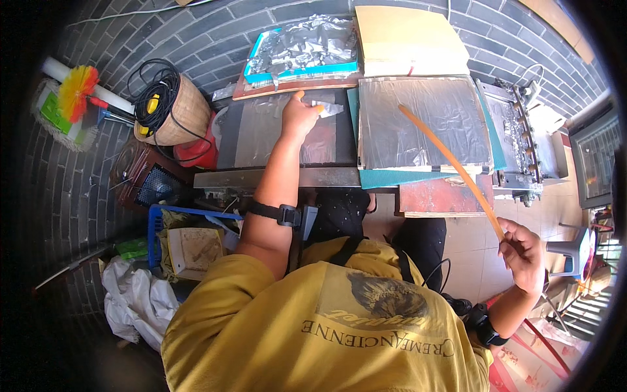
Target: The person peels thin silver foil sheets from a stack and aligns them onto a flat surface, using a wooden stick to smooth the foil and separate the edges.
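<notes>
My left hand [300, 116] reaches over the dark work board, with yellow covers on its fingertips. A small torn piece of silver foil [333, 109] is pinched in its fingers. Beneath lies a thin translucent sheet [259, 130] on the dark board [226, 147]. My right hand [525, 252] grips the lower end of a long, slightly curved flat strip [453, 159], which looks like bamboo or wood. The strip's far tip is over a stack of sheets topped with silver foil [426, 127]. Whether the tip touches the foil cannot be told.
A blue tray [303, 69] heaped with crumpled foil scraps stands at the back. Beside it is a stack of yellowish paper [411, 39]. A teal ribbed mat [392, 180] sticks out under the foil stack. Left are a woven basket with cable [188, 110] and a blue crate [156, 230].
</notes>
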`<act>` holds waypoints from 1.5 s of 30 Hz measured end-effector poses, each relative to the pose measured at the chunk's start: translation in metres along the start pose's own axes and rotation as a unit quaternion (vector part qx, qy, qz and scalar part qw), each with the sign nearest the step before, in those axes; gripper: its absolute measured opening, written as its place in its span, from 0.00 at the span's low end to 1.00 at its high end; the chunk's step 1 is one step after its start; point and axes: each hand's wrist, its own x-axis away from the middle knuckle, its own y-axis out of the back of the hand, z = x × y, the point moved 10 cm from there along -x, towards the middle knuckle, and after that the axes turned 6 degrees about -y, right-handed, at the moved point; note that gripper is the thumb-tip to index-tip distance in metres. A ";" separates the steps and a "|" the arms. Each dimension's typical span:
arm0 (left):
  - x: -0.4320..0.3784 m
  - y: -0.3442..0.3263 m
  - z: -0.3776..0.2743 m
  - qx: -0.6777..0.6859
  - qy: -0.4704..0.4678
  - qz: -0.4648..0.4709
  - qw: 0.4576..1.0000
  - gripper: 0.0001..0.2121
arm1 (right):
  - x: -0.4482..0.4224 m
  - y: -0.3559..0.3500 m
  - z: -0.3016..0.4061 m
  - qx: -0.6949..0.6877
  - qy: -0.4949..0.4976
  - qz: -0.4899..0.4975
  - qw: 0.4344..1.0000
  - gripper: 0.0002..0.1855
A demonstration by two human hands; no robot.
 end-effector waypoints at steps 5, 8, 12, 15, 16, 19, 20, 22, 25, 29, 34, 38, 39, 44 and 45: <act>0.002 0.019 0.005 -0.176 -0.023 -0.048 0.983 0.37 | 0.002 0.000 0.000 0.011 -0.006 -0.011 1.000 0.25; 0.008 0.035 -0.011 -0.236 -0.035 -0.100 0.966 0.35 | 0.002 0.003 -0.003 0.004 -0.004 -0.018 1.000 0.25; 0.007 -0.005 -0.010 0.171 -0.031 0.024 0.984 0.20 | -0.002 0.007 -0.004 -0.040 0.007 -0.043 0.998 0.23; 0.007 -0.055 0.027 0.411 0.121 0.113 0.896 0.14 | -0.013 0.006 0.006 -0.073 0.036 -0.062 0.995 0.20; 0.010 -0.053 0.027 0.428 0.138 0.107 0.887 0.13 | -0.019 0.008 0.000 -0.090 0.052 -0.069 0.992 0.20; 0.010 -0.043 0.019 0.479 0.138 0.096 0.862 0.13 | -0.030 0.022 -0.004 -0.154 0.101 -0.093 0.978 0.19; 0.010 -0.028 0.016 0.496 0.105 0.088 0.857 0.13 | -0.033 0.031 -0.003 -0.171 0.118 -0.112 0.972 0.17; 0.018 0.011 0.001 0.503 0.024 0.046 0.863 0.11 | -0.040 0.055 -0.018 -0.194 0.114 -0.154 0.962 0.13; 0.048 0.088 -0.001 0.283 -0.033 -0.089 0.954 0.13 | -0.048 0.086 -0.041 -0.250 0.111 -0.216 0.937 0.05; 0.068 0.124 0.037 0.274 0.005 -0.131 0.953 0.13 | -0.072 0.116 -0.077 -0.251 0.073 -0.271 0.926 0.04; 0.042 0.050 -0.011 0.394 -0.039 0.062 0.916 0.15 | -0.119 0.104 -0.078 -0.255 0.039 -0.296 0.920 0.03; 0.011 -0.032 -0.010 0.447 0.089 0.138 0.879 0.12 | -0.139 0.086 -0.054 -0.235 0.063 -0.252 0.937 0.03; 0.005 -0.040 0.001 0.435 0.132 0.124 0.882 0.12 | -0.140 0.084 -0.050 -0.232 0.069 -0.243 0.939 0.03; -0.008 -0.040 0.022 0.428 0.154 0.114 0.883 0.10 | -0.139 0.105 -0.061 -0.237 0.057 -0.268 0.932 0.05; -0.009 -0.031 0.021 0.433 0.124 0.123 0.884 0.10 | -0.142 0.109 -0.067 -0.227 0.047 -0.273 0.934 0.06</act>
